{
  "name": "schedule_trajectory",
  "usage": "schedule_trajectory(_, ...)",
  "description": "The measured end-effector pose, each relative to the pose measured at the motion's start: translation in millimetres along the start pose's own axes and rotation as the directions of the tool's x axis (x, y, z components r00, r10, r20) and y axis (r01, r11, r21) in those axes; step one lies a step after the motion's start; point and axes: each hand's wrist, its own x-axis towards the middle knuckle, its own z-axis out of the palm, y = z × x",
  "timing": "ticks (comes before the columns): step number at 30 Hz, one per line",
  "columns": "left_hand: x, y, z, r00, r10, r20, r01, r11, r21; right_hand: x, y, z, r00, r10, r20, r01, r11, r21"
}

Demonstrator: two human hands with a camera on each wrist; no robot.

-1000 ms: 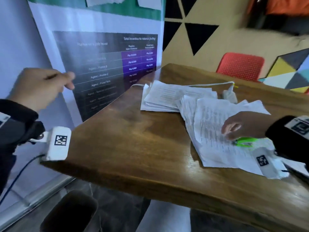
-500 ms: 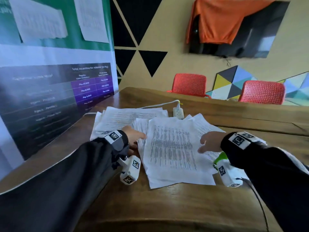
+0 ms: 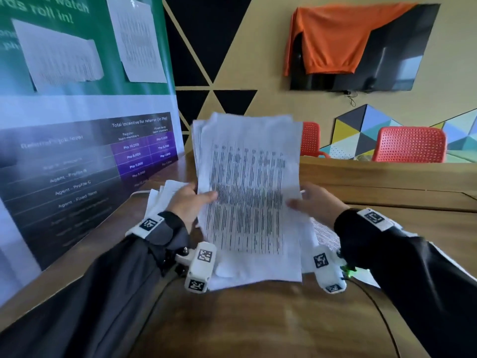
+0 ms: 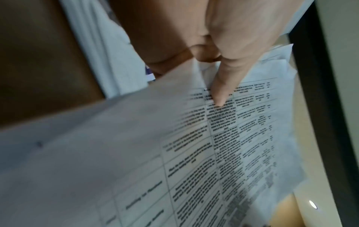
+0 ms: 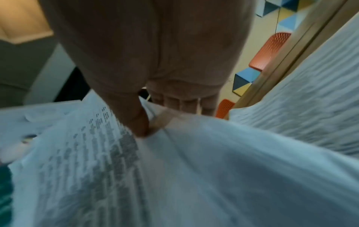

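1. The sheaf of printed sheets [image 3: 247, 197] is held nearly upright between the two grips, above the desk [image 3: 258, 321]. Whether its bottom edge touches the wood cannot be told.
2. The left hand [image 3: 187, 202] pinches the left edge, thumb on the front page. The right hand [image 3: 316, 202] pinches the right edge likewise.
3. It looks light, thin and floppy. The top edges sit unevenly above the grips, so the pages will probably slide and fan.
4. The best hold is likely at mid-height on both long edges: firm, but not creasing.
5. Loose papers [image 3: 167, 189] lie just beyond the left grip, and more pages [image 3: 324, 233] lie under the right grip.
6. A banner [image 3: 77, 164] stands further left, and red chairs [image 3: 410, 144] are far beyond.
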Motion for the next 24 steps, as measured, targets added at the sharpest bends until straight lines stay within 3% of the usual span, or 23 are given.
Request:
schedule_trajectory(2, 4.1, 25.2, -4.8, 0.994, 0.109, -0.011, -0.109, 0.994, 0.021, 0.4, -23.7, -7.3, 0.982, -0.127, -0.139, 0.150, 0.973, 0.176)
schedule_trajectory(5, 11.1, 62.1, -12.5, 0.968, 0.243, -0.056, -0.239, 0.969, 0.061, -1.4, -62.4, -15.3, 0.941, -0.239, -0.238, 0.311, 0.889, 0.337)
schedule_trajectory(9, 1.1, 73.1, -16.7, 0.952, 0.304, -0.036, -0.300, 0.950, 0.083, -9.4, -77.4, -11.3, 0.925, -0.262, -0.276, 0.362, 0.829, 0.425)
schedule_trajectory(17, -13.0, 14.2, -11.9, 0.983, 0.171, 0.067, -0.170, 0.985, -0.031, -18.5, -45.5, 22.9, 0.970, -0.156, -0.188, 0.217, 0.902, 0.373)
schedule_trajectory(19, -9.8, 12.0, -11.5, 0.988, 0.154, 0.027, -0.153, 0.988, -0.032, -19.3, -52.0, 23.2, 0.970, -0.141, -0.198, 0.207, 0.905, 0.372)
schedule_trajectory(21, -1.5, 12.1, -11.1, 0.987, 0.115, -0.108, -0.127, 0.985, -0.116, -22.1, -53.3, 20.9, 0.960, -0.130, -0.249, 0.215, 0.910, 0.355)
schedule_trajectory(23, 3.2, 18.8, -13.7, 0.979, -0.013, -0.203, -0.042, 0.964, -0.262, -30.5, -50.0, 19.1, 0.940, -0.098, -0.327, 0.217, 0.912, 0.349)
schedule_trajectory(24, 6.7, 21.3, -16.7, 0.978, -0.077, -0.196, 0.004, 0.937, -0.349, -34.6, -46.9, 19.7, 0.938, -0.066, -0.339, 0.203, 0.900, 0.385)
